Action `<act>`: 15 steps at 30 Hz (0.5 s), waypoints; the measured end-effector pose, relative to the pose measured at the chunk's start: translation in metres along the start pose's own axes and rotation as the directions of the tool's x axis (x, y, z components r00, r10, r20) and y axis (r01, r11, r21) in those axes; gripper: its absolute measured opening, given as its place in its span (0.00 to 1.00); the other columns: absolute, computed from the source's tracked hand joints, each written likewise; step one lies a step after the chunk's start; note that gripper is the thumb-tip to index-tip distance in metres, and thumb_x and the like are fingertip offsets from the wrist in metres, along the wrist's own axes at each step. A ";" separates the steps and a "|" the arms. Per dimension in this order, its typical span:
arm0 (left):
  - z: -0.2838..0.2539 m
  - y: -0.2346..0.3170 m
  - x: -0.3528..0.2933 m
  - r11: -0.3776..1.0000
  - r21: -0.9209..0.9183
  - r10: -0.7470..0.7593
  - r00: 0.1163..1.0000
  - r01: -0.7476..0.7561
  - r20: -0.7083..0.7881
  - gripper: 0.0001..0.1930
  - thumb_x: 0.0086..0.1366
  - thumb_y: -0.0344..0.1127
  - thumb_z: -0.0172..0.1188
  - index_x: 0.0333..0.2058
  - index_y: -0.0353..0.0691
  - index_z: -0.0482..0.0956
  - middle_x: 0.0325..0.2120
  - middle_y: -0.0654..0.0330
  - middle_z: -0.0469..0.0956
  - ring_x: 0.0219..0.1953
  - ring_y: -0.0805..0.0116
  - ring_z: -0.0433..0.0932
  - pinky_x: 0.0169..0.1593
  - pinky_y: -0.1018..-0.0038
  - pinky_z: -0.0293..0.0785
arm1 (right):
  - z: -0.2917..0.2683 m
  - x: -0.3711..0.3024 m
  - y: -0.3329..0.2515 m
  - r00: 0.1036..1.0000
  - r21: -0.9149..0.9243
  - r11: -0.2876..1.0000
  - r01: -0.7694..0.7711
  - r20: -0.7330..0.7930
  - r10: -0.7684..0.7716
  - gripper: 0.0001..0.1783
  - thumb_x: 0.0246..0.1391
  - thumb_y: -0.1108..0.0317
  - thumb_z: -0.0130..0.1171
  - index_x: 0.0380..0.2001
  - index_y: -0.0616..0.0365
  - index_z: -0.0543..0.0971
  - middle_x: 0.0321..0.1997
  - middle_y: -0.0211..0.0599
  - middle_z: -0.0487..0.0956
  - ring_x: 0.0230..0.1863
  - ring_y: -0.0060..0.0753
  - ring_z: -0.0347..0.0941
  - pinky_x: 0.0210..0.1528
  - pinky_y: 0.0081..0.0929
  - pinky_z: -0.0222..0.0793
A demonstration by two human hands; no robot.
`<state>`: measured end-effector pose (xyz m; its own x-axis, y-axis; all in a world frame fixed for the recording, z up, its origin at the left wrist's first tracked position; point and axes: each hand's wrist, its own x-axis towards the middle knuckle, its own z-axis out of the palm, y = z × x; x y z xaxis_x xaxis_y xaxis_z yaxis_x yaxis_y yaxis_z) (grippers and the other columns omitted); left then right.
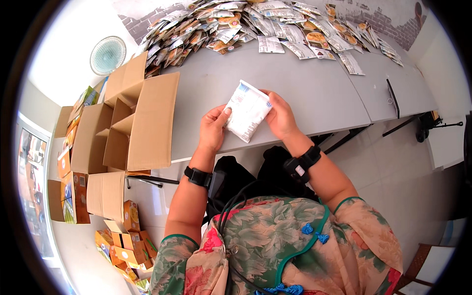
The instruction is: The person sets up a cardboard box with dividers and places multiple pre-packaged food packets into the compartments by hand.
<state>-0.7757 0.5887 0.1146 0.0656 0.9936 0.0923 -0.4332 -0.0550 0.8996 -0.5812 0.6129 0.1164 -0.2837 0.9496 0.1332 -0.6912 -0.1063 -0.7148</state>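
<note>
Between my two hands is a white printed food packet (244,112), tilted and held over the front edge of the grey table. My left hand (214,127) grips its left side, thumb on the face and fingers curled behind. At the packet's right edge, my right hand (280,116) has its fingers closed round the side and partly hidden behind it. A large pile of similar packets (231,29) covers the far side of the table, some white side up, others showing a food picture.
An open cardboard box (155,123) with inner dividers stands left of the grey table (314,93). Small orange cartons (132,248) lie heaped on the floor at lower left. A round fan (107,55) is at far left. A thin black object (392,97) lies near the table's right end.
</note>
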 end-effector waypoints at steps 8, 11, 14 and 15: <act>0.006 -0.001 -0.006 0.975 0.216 0.052 0.999 -0.051 0.000 0.10 0.59 0.27 0.59 0.39 0.29 0.76 0.32 0.57 0.80 0.31 0.76 0.76 0.37 0.81 0.72 | -0.003 0.016 -0.021 0.983 -0.380 0.907 -0.179 -0.036 0.179 0.16 0.55 0.58 0.55 0.36 0.62 0.77 0.32 0.32 0.78 0.33 0.21 0.73 0.36 0.19 0.68; 0.005 0.001 -0.008 0.966 0.253 0.056 0.998 -0.051 -0.011 0.10 0.58 0.26 0.59 0.39 0.29 0.76 0.31 0.57 0.80 0.30 0.77 0.76 0.36 0.81 0.72 | 0.001 0.017 -0.019 0.990 -0.458 0.878 -0.142 -0.069 0.123 0.13 0.53 0.61 0.57 0.32 0.62 0.77 0.29 0.30 0.77 0.29 0.18 0.72 0.32 0.17 0.68; -0.001 0.006 -0.007 0.955 0.288 0.080 0.997 -0.073 -0.012 0.10 0.57 0.26 0.59 0.39 0.30 0.76 0.30 0.58 0.80 0.30 0.78 0.76 0.36 0.82 0.72 | 0.003 0.022 -0.018 0.994 -0.472 0.875 -0.109 -0.048 0.098 0.11 0.52 0.63 0.59 0.29 0.62 0.77 0.27 0.29 0.77 0.27 0.17 0.71 0.31 0.16 0.67; -0.004 0.005 -0.009 0.953 0.293 0.085 0.996 -0.076 -0.017 0.10 0.57 0.25 0.60 0.39 0.30 0.76 0.30 0.59 0.79 0.31 0.78 0.75 0.36 0.82 0.71 | 0.003 0.022 -0.016 0.996 -0.479 0.873 -0.091 -0.039 0.082 0.11 0.52 0.63 0.59 0.28 0.62 0.77 0.26 0.28 0.76 0.27 0.16 0.70 0.31 0.16 0.67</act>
<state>-0.7819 0.5803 0.1163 0.0134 0.9868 0.1611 -0.1544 -0.1572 0.9754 -0.5785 0.6344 0.1329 -0.3133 0.9485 0.0468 -0.2594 -0.0381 -0.9650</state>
